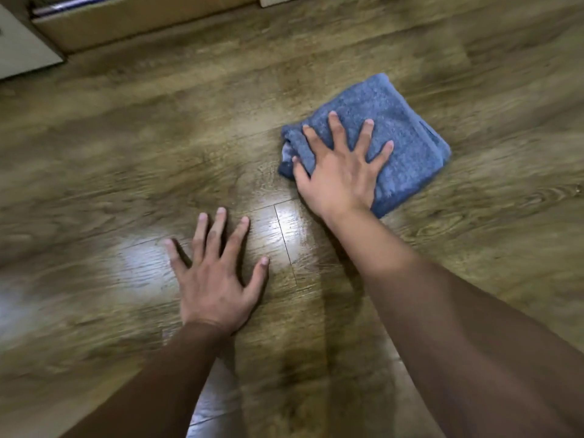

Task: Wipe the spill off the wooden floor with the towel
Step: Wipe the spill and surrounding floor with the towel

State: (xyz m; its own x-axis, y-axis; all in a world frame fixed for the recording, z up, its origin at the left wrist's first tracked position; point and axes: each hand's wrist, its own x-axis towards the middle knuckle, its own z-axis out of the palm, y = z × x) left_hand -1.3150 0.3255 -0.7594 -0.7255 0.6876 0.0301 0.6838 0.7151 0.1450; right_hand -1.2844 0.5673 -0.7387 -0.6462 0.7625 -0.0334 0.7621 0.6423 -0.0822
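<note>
A folded blue towel (401, 137) lies on the wooden floor (158, 137), right of centre. My right hand (339, 172) presses flat on the towel's near left part, fingers spread and straight. My left hand (215, 279) rests flat on the bare floor nearer to me, fingers spread, holding nothing. A shiny, light-reflecting patch of floor (284, 229) lies between the two hands; I cannot tell whether it is wet. The picture is blurred by motion.
At the far left stands a cardboard box (132, 23) against the floor's edge, with a white panel (22, 52) beside it. A pale wooden piece (278, 0) shows at the top edge. Floorboards stretch all round the hands.
</note>
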